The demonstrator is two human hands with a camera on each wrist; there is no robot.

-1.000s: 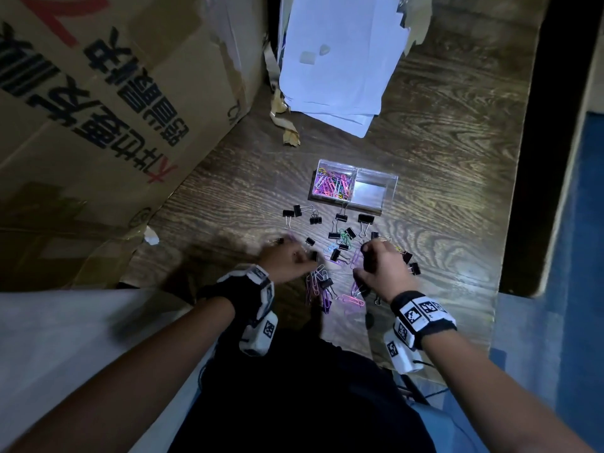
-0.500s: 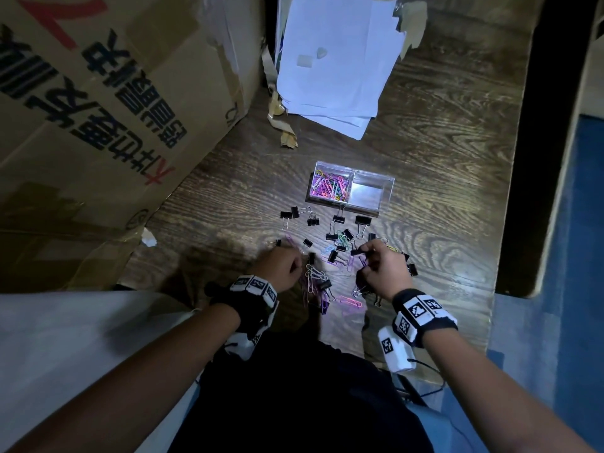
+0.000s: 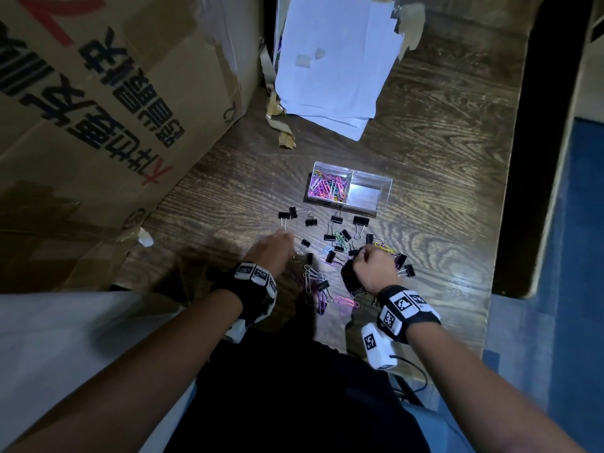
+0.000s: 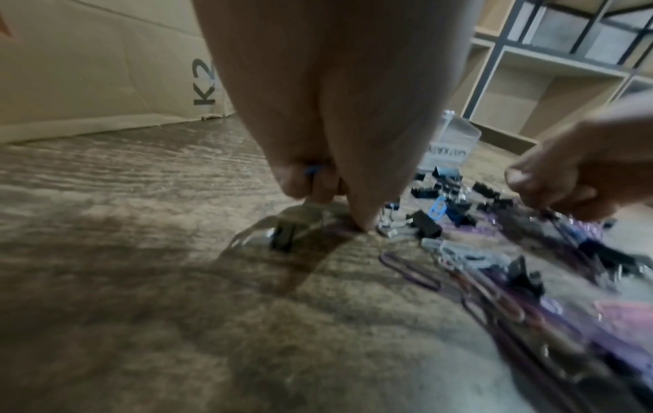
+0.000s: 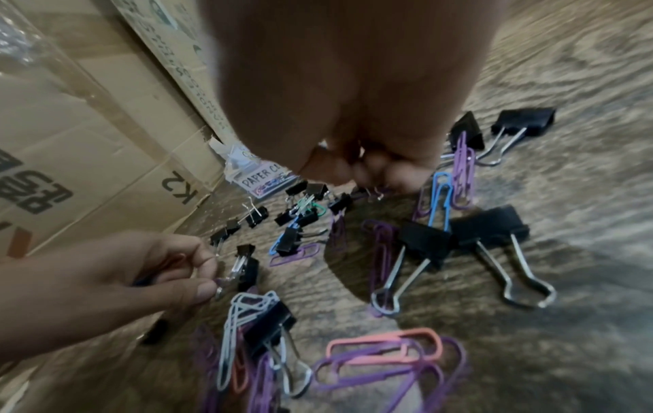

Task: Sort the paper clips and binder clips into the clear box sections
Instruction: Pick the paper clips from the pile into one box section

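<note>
A clear two-section box (image 3: 385, 188) stands on the wooden table; its left section holds several coloured paper clips (image 3: 327, 188), its right section is bare. In front of it lie loose black binder clips (image 3: 360, 221) and coloured paper clips (image 3: 346, 302). My left hand (image 3: 284, 243) is curled over the left edge of the pile and pinches thin paper clips (image 5: 215, 279); a blue one (image 4: 314, 170) sits inside its curled fingers. My right hand (image 3: 362, 255), fingers curled, holds a small black binder clip (image 5: 367, 192) just above the pile.
A large cardboard carton (image 3: 98, 109) leans along the left side. A stack of white paper (image 3: 333, 60) lies behind the box. The table's right edge (image 3: 496, 223) drops to a blue floor. Larger binder clips (image 5: 491, 232) lie right of my right hand.
My left hand has shifted slightly forward and left, closing on paper clips. My right hand has curled up with a binder clip and stays over the same spot.
</note>
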